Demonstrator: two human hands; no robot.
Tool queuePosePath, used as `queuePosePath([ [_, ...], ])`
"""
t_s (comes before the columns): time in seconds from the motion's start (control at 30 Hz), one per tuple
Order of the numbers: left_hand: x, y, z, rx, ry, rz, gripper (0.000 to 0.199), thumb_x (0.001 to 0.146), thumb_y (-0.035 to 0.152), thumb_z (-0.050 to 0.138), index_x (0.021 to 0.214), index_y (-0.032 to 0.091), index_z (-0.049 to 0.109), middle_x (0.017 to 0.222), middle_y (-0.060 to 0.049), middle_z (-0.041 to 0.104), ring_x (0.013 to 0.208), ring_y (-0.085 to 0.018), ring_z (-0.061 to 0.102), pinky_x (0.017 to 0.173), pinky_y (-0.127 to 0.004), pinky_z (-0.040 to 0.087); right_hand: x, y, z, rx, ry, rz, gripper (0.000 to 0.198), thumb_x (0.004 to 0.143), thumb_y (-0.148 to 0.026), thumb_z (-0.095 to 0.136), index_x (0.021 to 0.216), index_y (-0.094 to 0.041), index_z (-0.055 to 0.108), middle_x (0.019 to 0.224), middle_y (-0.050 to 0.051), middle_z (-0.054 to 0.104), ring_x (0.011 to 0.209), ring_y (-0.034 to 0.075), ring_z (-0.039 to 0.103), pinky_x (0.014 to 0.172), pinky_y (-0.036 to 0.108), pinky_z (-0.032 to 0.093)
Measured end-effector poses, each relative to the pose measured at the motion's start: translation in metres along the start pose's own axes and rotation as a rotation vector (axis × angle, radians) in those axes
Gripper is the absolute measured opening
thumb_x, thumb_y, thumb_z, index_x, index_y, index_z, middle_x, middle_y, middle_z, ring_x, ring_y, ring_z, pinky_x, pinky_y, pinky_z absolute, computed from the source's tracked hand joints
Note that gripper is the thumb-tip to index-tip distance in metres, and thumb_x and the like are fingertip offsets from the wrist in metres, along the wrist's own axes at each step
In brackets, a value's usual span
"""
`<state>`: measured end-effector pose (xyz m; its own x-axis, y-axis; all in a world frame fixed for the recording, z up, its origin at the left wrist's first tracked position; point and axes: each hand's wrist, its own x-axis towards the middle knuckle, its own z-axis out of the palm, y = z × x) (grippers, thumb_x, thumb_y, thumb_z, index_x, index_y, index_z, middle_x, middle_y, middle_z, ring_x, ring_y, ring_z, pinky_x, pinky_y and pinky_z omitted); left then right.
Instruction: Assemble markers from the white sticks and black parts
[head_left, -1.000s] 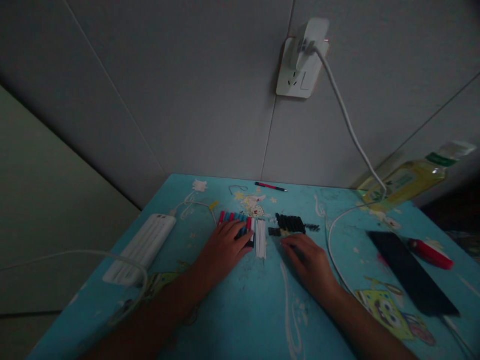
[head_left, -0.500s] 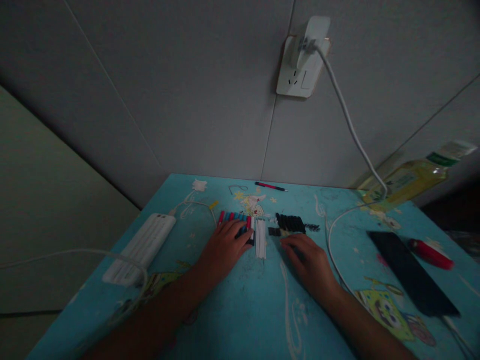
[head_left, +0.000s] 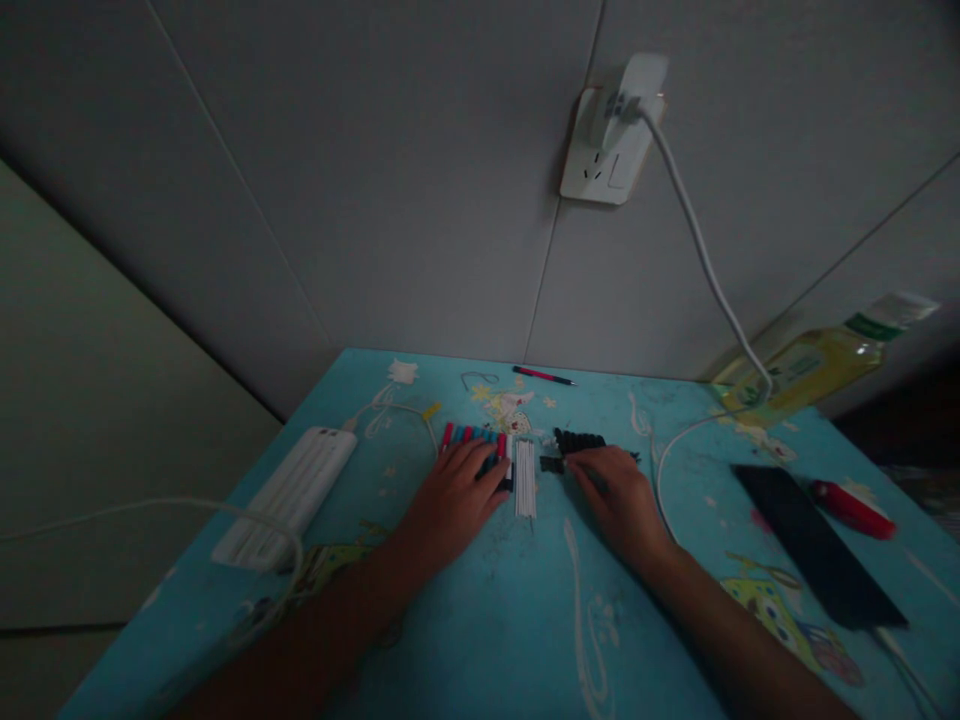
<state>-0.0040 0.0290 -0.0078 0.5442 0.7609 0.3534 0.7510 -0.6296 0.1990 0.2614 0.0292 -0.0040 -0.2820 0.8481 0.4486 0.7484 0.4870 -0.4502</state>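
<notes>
My left hand lies with its fingers spread over a row of red, blue and dark pen barrels, partly covering them. To the right of that row, several thin white sticks like pen refills lie side by side. My right hand has its thumb and fingertips together beside some small black pieces; whatever is between the fingertips is too small to make out. Just beyond it is a row of black pen parts, and the hand hides part of them.
A red and black pen lies near the wall. On the left is a white power bank with cables. At right are a dark phone, a red object and a yellow bottle. A white cable runs down from the wall socket.
My right hand has moved slightly forward and now covers more of the black parts. The left hand stays on the barrels. The view has shifted a little.
</notes>
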Motion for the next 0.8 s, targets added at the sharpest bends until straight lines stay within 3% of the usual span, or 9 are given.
queuePosePath([
  [0.13,-0.004,0.002,-0.002,-0.010,0.013,0.007,0.036,0.094,0.031,0.060,0.128,0.020,0.059,0.132,-0.013,0.056,0.127,-0.031,0.048,0.108,-0.055,0.038,0.020,0.010,-0.001,-0.063,0.002,-0.071,0.016,0.094,-0.025,0.058,0.102,-0.021,0.071,0.098,0.007,0.072,0.092,0.024,0.064,0.085,0.042,0.050],
  [0.33,-0.006,0.006,-0.007,-0.034,0.007,0.011,0.035,0.094,0.032,0.059,0.127,0.019,0.059,0.129,-0.012,0.058,0.125,-0.030,0.050,0.106,-0.054,0.040,0.042,0.010,0.003,-0.184,-0.059,-0.131,0.014,0.092,-0.022,0.061,0.096,-0.023,0.074,0.114,0.009,0.067,0.105,0.027,0.059,0.091,0.045,0.049],
  [0.8,-0.007,0.006,-0.009,-0.039,0.005,0.012,0.035,0.094,0.030,0.060,0.127,0.019,0.059,0.127,-0.012,0.058,0.124,-0.029,0.050,0.108,-0.054,0.038,0.041,0.014,0.015,-0.229,-0.099,-0.150,0.014,0.092,-0.023,0.062,0.097,-0.024,0.075,0.121,0.009,0.062,0.109,0.028,0.056,0.093,0.047,0.048],
])
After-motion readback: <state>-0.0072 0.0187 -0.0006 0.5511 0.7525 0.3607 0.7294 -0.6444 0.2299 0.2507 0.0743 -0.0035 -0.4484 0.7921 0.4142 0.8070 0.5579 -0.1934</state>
